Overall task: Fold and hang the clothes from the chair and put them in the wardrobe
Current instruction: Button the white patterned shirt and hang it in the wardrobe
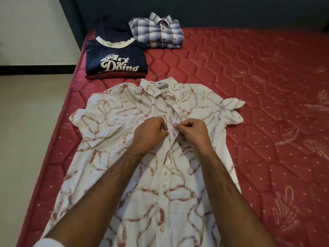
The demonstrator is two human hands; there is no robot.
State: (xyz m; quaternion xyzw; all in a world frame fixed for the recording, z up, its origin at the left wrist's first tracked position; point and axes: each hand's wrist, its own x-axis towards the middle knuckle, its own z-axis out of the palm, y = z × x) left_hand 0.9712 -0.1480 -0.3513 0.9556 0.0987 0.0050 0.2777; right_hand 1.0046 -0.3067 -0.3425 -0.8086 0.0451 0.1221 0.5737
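Red quilted mattress (249,86), dark headboard (231,13), pale floor (26,113)

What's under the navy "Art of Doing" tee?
A folded maroon garment shows under the navy tee's front edge, on the mattress. Whether more is stacked beneath is hidden.

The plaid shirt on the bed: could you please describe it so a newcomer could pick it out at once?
On the red quilted mattress, look to the far edge by the dark headboard. The plaid shirt lies folded there, right of the navy T-shirt. It alone is checked in blue, white and grey.
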